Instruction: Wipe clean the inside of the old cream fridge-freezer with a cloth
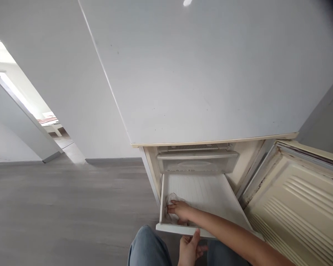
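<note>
Head view: both my hands at the pulled-out drawer (208, 190).
My right hand (180, 211) presses the cloth (170, 200) into the drawer's front left corner, fingers bunched on it. My left hand (189, 248) pinches the front rim, thumb up, with the door (299, 199) open at right.

Nothing legible shows anywhere: no brand, label, number or sign. The closed drawer front (197, 162), at 12 o'clock from the pulled-out drawer (205, 192), carries a faint row of marks along its lower edge, too small and blurred to read.
</note>
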Available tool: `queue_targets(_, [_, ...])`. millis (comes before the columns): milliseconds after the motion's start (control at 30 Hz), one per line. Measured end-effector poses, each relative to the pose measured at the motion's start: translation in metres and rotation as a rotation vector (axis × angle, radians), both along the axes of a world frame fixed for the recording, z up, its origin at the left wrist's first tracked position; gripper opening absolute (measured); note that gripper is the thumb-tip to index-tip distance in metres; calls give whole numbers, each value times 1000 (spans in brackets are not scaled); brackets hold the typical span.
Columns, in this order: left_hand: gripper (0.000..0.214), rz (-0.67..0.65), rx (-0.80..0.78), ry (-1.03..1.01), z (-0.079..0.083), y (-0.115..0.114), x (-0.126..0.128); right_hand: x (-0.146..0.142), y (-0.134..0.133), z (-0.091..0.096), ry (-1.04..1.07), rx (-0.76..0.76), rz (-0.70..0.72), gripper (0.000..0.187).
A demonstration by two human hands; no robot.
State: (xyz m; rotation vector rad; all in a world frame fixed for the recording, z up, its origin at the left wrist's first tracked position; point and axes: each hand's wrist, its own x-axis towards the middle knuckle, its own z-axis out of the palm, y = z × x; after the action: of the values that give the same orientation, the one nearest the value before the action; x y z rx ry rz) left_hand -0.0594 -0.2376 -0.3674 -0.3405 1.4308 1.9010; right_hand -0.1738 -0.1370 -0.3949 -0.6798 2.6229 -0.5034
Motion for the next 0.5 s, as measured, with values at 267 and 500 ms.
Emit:
queue_targets(267, [64, 26, -11, 2, 14, -3, 3, 34, 40, 13, -107, -65, -73, 45])
queue_targets(500, [59, 27, -28, 18, 16, -4, 6, 82, 103, 31, -343, -38, -416, 19])
